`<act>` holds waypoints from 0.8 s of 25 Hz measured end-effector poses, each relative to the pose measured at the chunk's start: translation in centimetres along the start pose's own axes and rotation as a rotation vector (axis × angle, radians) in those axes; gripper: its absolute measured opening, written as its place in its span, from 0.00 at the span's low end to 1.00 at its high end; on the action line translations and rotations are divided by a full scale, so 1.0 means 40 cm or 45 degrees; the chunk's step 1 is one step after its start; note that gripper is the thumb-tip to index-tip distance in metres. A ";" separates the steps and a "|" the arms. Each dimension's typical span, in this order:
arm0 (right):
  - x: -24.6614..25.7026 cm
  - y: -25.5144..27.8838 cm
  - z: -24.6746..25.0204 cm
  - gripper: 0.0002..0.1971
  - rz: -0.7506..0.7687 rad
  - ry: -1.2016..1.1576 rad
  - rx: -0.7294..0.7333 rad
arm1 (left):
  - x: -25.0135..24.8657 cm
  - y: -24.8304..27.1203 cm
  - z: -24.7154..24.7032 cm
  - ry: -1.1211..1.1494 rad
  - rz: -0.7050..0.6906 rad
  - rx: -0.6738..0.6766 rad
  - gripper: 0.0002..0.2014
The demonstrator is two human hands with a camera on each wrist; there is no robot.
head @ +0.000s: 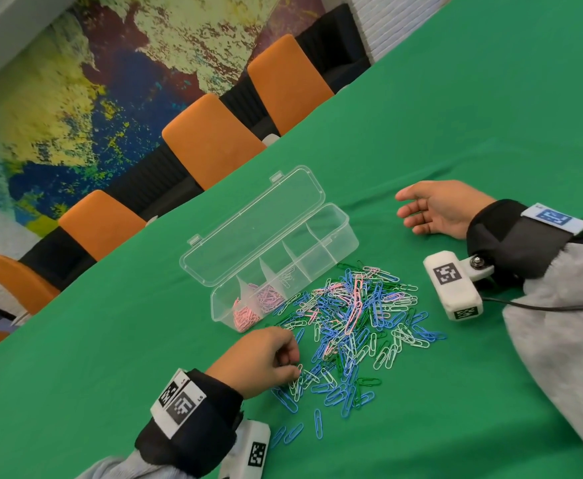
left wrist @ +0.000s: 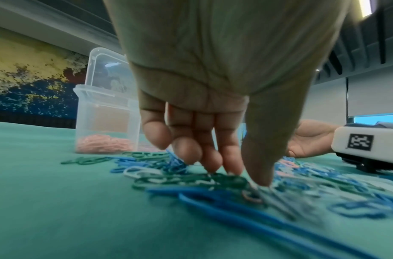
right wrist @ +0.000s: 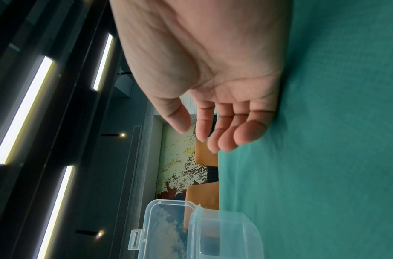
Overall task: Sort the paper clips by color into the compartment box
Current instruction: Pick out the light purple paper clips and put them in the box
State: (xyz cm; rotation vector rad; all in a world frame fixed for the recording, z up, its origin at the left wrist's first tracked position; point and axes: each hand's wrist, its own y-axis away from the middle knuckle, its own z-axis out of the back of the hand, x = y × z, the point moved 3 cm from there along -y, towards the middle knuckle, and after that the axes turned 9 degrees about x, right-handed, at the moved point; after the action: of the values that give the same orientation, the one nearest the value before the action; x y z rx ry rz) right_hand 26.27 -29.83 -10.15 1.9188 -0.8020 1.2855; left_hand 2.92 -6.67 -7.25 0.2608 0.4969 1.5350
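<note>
**Green cloth, mixed clips, box open**

Left hand [head: 259, 361] at 7 o'clock of paper clip pile [head: 355, 326], fingertips [left wrist: 213, 163] curled down into clips; whether it holds one, cannot tell. Right hand [head: 438, 210] lies relaxed, empty, at 1 o'clock. Clear compartment box [head: 347, 236] at 11, pink clips [head: 247, 318] in end compartments.

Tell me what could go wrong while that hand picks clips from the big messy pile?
The clips in the pile overlap, so the left hand reaching in with thumb and fingertips might lift a tangle of mixed colors instead of one.

The compartment box is light and open, and the right hand rests beside it, not holding it. A bump could slide it or spill the pink clips already sorted.

Loose blue clips lie apart near the left wrist and might get brushed away.
</note>
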 end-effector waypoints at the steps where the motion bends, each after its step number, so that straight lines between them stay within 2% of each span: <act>1: 0.000 0.000 -0.001 0.04 0.000 0.005 0.000 | -0.002 0.000 -0.005 -0.026 0.011 0.044 0.12; 8: 0.003 0.004 -0.004 0.04 -0.002 0.017 0.000 | -0.010 -0.010 -0.018 -0.144 0.035 0.069 0.13; 12: 0.003 0.004 -0.004 0.05 -0.006 0.015 -0.010 | -0.017 -0.005 -0.006 -0.021 0.018 0.049 0.13; 14: 0.003 0.004 -0.003 0.05 -0.006 0.012 -0.015 | -0.013 -0.002 0.011 0.285 -0.001 -0.019 0.10; 16: 0.002 0.003 -0.002 0.05 -0.007 0.015 -0.014 | -0.009 -0.001 0.026 0.930 -0.119 -0.114 0.09; 18: 0.002 0.004 -0.002 0.05 -0.010 0.014 -0.012 | -0.002 -0.011 0.029 1.527 -0.234 -0.119 0.17; 20: 0.003 0.005 -0.003 0.04 -0.010 0.013 -0.011 | -0.013 -0.023 0.022 1.880 -0.288 -0.022 0.22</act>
State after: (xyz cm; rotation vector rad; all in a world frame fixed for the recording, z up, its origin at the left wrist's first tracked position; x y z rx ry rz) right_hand 26.08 -29.85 -9.95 1.9051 -0.7929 1.2840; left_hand 4.16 -7.08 -6.82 -1.0070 1.5726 1.2804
